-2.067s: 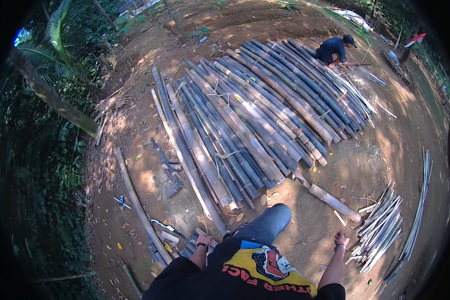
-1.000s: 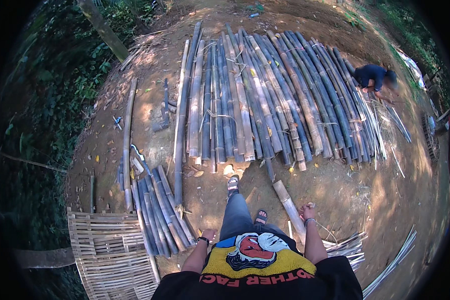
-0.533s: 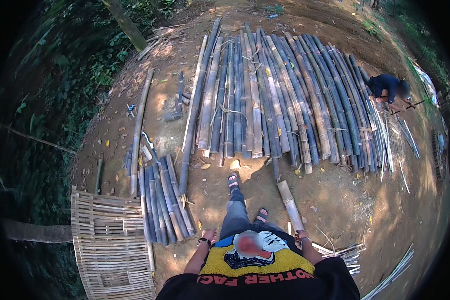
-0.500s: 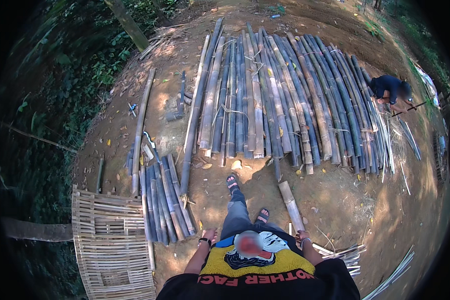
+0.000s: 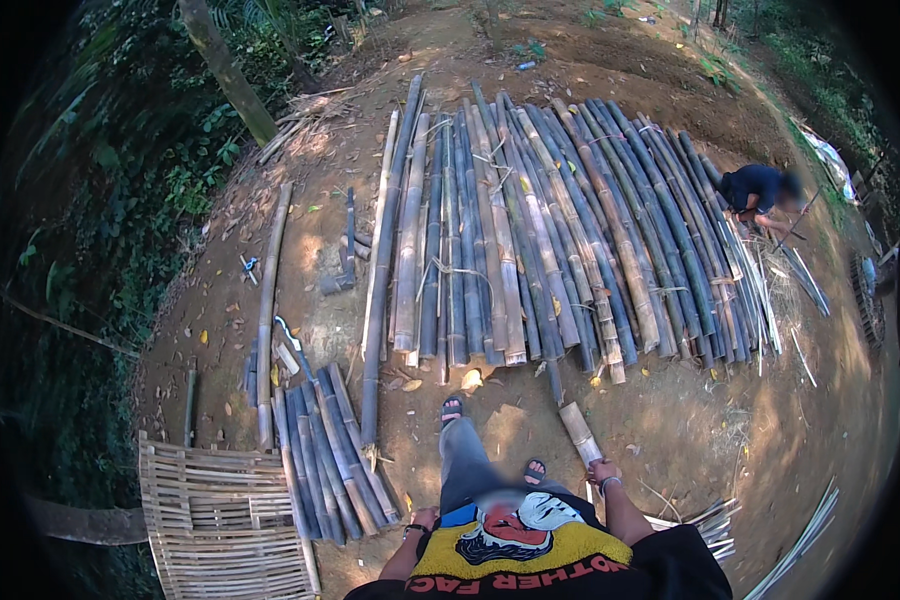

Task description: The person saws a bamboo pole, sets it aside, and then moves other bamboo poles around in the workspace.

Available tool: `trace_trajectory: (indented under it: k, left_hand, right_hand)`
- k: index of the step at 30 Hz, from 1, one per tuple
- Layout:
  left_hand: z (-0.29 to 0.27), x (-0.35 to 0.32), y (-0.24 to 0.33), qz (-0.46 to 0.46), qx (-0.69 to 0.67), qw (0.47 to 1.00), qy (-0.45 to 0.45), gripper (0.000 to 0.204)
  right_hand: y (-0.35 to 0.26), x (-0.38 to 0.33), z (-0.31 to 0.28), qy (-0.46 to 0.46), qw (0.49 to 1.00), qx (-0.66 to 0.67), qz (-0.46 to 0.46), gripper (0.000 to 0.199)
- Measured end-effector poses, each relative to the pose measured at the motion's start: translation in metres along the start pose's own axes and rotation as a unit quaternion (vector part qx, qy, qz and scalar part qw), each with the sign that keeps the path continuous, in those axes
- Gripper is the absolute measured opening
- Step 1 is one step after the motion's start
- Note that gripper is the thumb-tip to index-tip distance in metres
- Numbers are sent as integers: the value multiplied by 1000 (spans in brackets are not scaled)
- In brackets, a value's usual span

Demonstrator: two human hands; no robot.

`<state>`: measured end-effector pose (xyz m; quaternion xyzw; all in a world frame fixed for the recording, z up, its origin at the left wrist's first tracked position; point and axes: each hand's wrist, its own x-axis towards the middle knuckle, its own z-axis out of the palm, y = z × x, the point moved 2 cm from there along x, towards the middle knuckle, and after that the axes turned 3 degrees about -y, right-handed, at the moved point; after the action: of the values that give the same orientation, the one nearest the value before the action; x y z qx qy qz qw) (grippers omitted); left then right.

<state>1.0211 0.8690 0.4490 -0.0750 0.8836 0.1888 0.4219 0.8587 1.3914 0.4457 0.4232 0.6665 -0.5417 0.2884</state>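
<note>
My right hand (image 5: 602, 471) is closed around the near end of a short, pale bamboo pole (image 5: 579, 428), low beside my right leg. The pole slants away from me toward the large row of bamboo poles (image 5: 530, 240) lying side by side on the ground. By my left thigh hangs my left hand (image 5: 426, 518), a dark band on its wrist. Its fingers look loose, with nothing seen in them. Nearest to it is a smaller group of cut bamboo lengths (image 5: 335, 455).
A slatted bamboo panel (image 5: 220, 520) lies at the near left. Thin pale strips (image 5: 715, 525) are piled at the near right. A mallet-like tool (image 5: 342, 280) rests left of the large row. At the far right a co-worker (image 5: 760, 195) crouches, holding a long thin tool.
My view has tilted, so the ground and poles sit lower in the picture. My right hand keeps hold of the short pole. The co-worker's thin tool has changed angle.
</note>
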Motion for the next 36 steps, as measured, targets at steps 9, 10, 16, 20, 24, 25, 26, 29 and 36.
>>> trace_trajectory:
  k: [9, 10, 16, 20, 24, 25, 26, 29, 36]
  left_hand:
    - [-124, 73, -111, -254, -609, 748, 68, 31]
    - [-161, 71, -98, -252, -605, 749, 93, 32]
    - [-265, 125, -147, -162, -644, 738, 119, 27]
    - [-307, 155, -152, -154, -629, 757, 88, 24]
    - [-324, 163, -137, -164, -591, 784, 92, 23]
    - [-329, 160, -128, -170, -581, 791, 86, 23]
    - [-329, 157, -116, -184, -564, 802, 67, 23]
    - [-328, 165, -120, -139, -552, 822, -25, 21]
    - [-317, 162, -100, -165, -529, 832, -1, 19]
  right_hand:
    - [-63, -17, 94, 13, 997, 25, 65, 18]
    - [-66, -16, 102, 32, 996, 45, 72, 19]
    - [-126, -30, 178, 54, 998, 27, -23, 26]
    - [-145, -44, 197, 54, 998, 25, -39, 26]
    - [-128, -67, 191, 77, 994, 68, 29, 24]
    - [-111, -71, 187, 90, 991, 85, 53, 24]
    - [-98, -74, 181, 83, 989, 103, 60, 23]
    - [-59, -82, 180, 106, 978, 154, 96, 23]
    - [-10, -111, 189, 101, 964, 185, 164, 24]
